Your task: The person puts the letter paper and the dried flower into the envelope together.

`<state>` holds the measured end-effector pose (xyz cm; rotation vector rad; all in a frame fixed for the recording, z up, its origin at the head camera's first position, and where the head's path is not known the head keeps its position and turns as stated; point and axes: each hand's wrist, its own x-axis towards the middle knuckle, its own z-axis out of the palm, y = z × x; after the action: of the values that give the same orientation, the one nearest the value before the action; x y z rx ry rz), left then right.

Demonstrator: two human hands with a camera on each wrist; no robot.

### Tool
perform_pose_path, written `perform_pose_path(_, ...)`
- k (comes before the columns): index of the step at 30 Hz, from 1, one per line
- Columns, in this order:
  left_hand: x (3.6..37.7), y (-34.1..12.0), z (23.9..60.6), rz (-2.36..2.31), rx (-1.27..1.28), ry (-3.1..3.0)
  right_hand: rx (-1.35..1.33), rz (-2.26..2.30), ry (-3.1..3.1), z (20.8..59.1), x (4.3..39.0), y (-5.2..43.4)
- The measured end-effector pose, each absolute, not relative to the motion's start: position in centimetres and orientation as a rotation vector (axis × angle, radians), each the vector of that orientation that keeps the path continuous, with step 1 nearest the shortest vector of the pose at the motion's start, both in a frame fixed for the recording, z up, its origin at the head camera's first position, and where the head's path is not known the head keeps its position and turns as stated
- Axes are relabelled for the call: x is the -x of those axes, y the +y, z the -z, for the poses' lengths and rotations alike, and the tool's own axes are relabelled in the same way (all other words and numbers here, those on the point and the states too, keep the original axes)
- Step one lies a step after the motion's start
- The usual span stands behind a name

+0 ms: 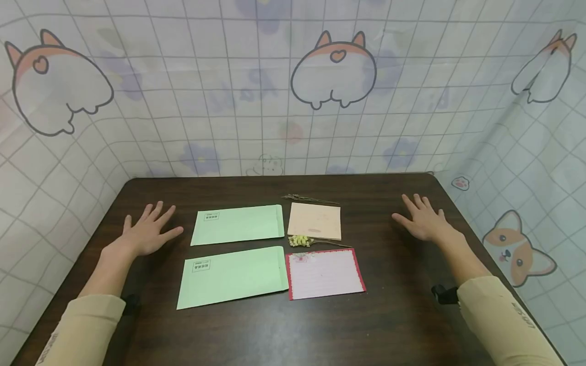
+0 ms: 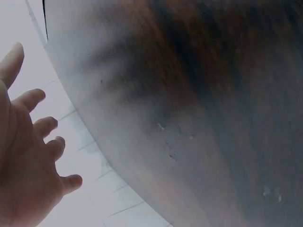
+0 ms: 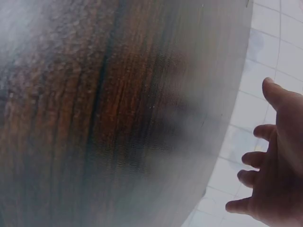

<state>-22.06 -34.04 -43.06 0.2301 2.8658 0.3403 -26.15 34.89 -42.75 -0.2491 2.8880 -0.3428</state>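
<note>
Fingers spread, my left hand (image 1: 142,236) is over the left side of the table, holding nothing. Nearest to it are two pale green envelopes, the far one (image 1: 238,225) and the near one (image 1: 233,277), lying flat one in front of the other. My right hand (image 1: 423,219) is spread over the right side, likewise holding nothing. In the middle lie a beige card (image 1: 315,221) and a white lined sheet with a red border (image 1: 326,274). A dried stem with yellow-green blooms (image 1: 301,241) lies between them. Behind the card rests a thin dried sprig (image 1: 311,199).
The dark wooden table (image 1: 393,325) has rounded far corners. A white gridded curtain (image 1: 256,122) printed with cartoon corgis hangs behind it and along both sides. Dark straps show at both wrists, by the beige sleeves (image 1: 499,315).
</note>
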Motion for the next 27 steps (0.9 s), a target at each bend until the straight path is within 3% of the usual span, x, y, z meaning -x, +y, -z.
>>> perform_pose_path(27,21.1,-30.2,42.3,-0.353,-0.378,2.968,0.405,0.461,3.086,43.7,25.6,32.6)
